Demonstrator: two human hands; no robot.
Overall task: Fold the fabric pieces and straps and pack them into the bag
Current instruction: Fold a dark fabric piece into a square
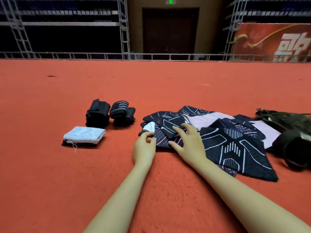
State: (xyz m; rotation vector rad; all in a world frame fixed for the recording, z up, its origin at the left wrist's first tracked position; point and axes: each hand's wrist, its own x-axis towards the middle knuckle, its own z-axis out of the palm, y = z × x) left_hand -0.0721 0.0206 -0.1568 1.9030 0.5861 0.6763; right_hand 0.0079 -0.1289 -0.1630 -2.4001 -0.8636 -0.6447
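A loose pile of dark navy fabric pieces (pixel 223 142) with white line patterns and pale pink undersides lies on the red carpet. My left hand (pixel 144 148) pinches the turned-up white corner of the leftmost piece (pixel 149 127). My right hand (pixel 186 143) rests on the pile with its fingers spread. A folded light blue and black fabric stack (pixel 84 135) sits to the left. Behind it stand three rolled black straps (pixel 109 112). A dark green bag (pixel 292 132) lies at the right edge, partly out of frame.
Red carpet (pixel 84 182) covers the whole floor around me. Metal railings (pixel 151 56) and scaffolding close off the far edge, with a dark door behind and a red banner (pixel 272 42) at the back right.
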